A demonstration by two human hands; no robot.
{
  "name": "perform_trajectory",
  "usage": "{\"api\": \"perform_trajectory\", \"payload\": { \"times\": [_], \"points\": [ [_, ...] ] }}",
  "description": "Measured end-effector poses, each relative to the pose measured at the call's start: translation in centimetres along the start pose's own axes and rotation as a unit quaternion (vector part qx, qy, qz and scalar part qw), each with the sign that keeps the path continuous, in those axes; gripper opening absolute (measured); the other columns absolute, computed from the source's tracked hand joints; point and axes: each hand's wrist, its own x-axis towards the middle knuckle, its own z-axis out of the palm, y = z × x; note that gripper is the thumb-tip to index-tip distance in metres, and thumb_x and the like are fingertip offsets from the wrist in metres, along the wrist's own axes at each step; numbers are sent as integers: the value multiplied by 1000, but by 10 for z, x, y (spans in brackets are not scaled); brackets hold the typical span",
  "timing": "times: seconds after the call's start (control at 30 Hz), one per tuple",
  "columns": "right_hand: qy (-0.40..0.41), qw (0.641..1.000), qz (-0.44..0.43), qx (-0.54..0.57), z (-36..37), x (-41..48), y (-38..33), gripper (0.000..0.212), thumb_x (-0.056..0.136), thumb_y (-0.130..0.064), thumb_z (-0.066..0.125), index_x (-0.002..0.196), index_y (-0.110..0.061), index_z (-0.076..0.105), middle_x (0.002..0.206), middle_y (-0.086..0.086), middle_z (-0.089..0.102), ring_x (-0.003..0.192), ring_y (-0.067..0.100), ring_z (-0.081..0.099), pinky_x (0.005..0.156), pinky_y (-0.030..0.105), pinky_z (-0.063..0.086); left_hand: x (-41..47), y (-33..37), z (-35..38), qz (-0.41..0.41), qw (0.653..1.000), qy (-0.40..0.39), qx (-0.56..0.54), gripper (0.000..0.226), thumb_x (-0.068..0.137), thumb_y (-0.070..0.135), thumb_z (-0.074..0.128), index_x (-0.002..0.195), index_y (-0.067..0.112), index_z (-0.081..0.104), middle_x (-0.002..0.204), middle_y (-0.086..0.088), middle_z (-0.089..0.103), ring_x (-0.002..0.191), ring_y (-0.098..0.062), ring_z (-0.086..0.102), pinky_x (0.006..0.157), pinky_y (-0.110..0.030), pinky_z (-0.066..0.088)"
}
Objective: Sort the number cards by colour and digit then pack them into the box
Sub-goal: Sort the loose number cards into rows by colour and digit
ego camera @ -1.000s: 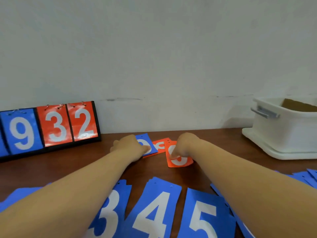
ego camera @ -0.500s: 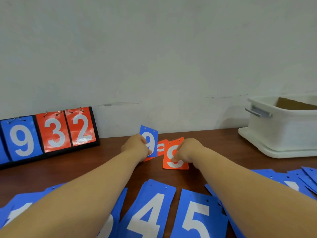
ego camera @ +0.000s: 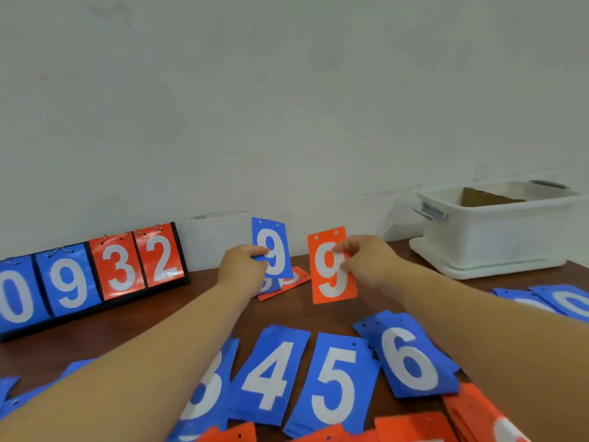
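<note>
Left hand (ego camera: 243, 268) pinching a blue 9 card (ego camera: 271, 248) by its left edge, thumb on the face, card upright and lifted off the wooden table (ego camera: 204, 301). Right hand (ego camera: 366, 261) pinching an orange 9 card (ego camera: 331, 266) at its right edge, fingers curled onto the face, also upright, just right of the blue 9 card and apart from it. Behind and below the blue 9 card, more cards lying flat: an orange one (ego camera: 294, 280) with a blue one partly hidden. Nearer than the blue 9 card, blue piles showing 4 (ego camera: 271, 374), 5 (ego camera: 334, 381) and 6 (ego camera: 411, 362), with orange stacks (ego camera: 471, 413) at the near edge. Far right of it, the white box (ego camera: 487, 237), open, on its lid. Left of it, a black scoreboard stand (ego camera: 92, 272) reading 0 9 3 2.
</note>
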Motion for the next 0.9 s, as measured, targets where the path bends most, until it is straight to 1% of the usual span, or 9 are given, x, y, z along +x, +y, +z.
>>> {"api": "perform_trajectory", "payload": {
  "times": [0.1, 0.27, 0.4, 0.47, 0.57, 0.67, 0.73, 0.83, 0.9],
  "points": [
    [55, 998, -14, -3, -68, -43, 10, 40, 82, 11, 58, 98, -24, 69, 105, 4, 71, 87, 15, 66, 71, 20, 55, -39, 42, 22, 18, 997, -50, -54, 35, 92, -2, 59, 116, 18, 74, 110, -2, 69, 72, -14, 64, 50, -20, 50],
    [175, 983, 31, -40, -186, -125, 59, 35, 81, 2, 54, 87, -26, 73, 95, -3, 72, 90, 21, 67, 80, 34, 56, -114, 108, 103, 65, 982, -154, -85, 36, 89, 0, 62, 114, 23, 76, 90, 8, 70, 77, -20, 69, 71, -34, 58],
    [259, 962, 77, -48, -266, -182, 105, 24, 83, -14, 58, 89, -30, 74, 96, -3, 72, 90, 24, 68, 81, 39, 57, -166, 154, 187, 94, 965, -230, -82, 30, 89, 3, 68, 109, 25, 73, 80, 3, 68, 46, -2, 56, 46, -17, 45],
    [284, 952, 95, -57, -293, -203, 124, 27, 78, -16, 53, 88, -30, 73, 96, -1, 72, 87, 23, 67, 77, 34, 56, -186, 171, 229, 113, 956, -260, -71, 31, 88, 4, 72, 115, 20, 74, 82, -1, 70, 57, -9, 60, 47, -15, 46],
    [252, 956, 116, -101, -314, -219, 157, 34, 85, -5, 49, 92, -29, 72, 94, -2, 68, 82, 18, 62, 63, 24, 48, -205, 190, 277, 134, 948, -286, -44, 33, 88, 4, 73, 119, 17, 73, 78, 4, 66, 67, -11, 64, 50, -10, 47],
    [189, 962, 123, -157, -325, -224, 184, 36, 86, -7, 49, 95, -34, 70, 97, -11, 64, 83, 6, 58, 62, 16, 42, -208, 201, 317, 137, 945, -298, -13, 34, 88, 8, 74, 121, 18, 73, 84, 3, 67, 85, -25, 71, 74, -31, 60],
    [156, 962, 134, -179, -331, -225, 198, 34, 87, -11, 51, 102, -36, 68, 101, -13, 63, 86, 4, 58, 65, 15, 43, -207, 204, 338, 159, 942, -292, 34, 33, 90, 11, 73, 121, 20, 73, 97, 1, 69, 95, -25, 69, 83, -33, 56],
    [76, 946, 150, -276, -330, -227, 214, 37, 86, -30, 59, 121, -41, 59, 116, -11, 63, 102, 14, 59, 83, 27, 51, -206, 202, 366, 175, 930, -299, 119, 31, 91, 13, 72, 120, 23, 73, 125, 1, 68, 112, -20, 64, 89, -28, 51],
    [41, 920, 165, -353, -328, -228, 219, 45, 83, -44, 58, 128, -46, 53, 117, -7, 58, 109, 20, 55, 90, 37, 51, -209, 204, 376, 183, 915, -296, 205, 27, 90, 26, 74, 116, 32, 73, 130, 4, 64, 121, -21, 57, 98, -35, 50]
  ]
}}
